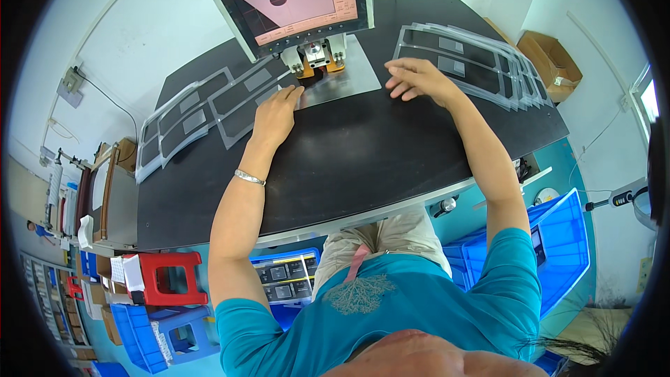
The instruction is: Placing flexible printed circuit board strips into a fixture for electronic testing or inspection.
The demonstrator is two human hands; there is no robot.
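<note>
My left hand (pixel 278 115) is at the near left side of the machine's metal plate (pixel 356 73), its fingers close together on the right-hand part of a clear sheet (pixel 241 106) with a pale border and grey rectangles. The sheet's right end runs in beneath the machine head (pixel 317 59), where the hand and the head partly hide it. My right hand (pixel 421 80) hovers right of the plate, fingers loosely bent and apart, with nothing in them. Beyond it lies a fanned stack of similar clear sheets (pixel 474 63).
More clear sheets (pixel 174 122) lie at the table's left. A monitor (pixel 296 0) over the machine head shows a dark round spot. A cardboard box (pixel 551 66) stands behind the right edge. Below are a red stool (pixel 171 276), blue bins (pixel 562 251) and a tray of dark parts (pixel 286 279).
</note>
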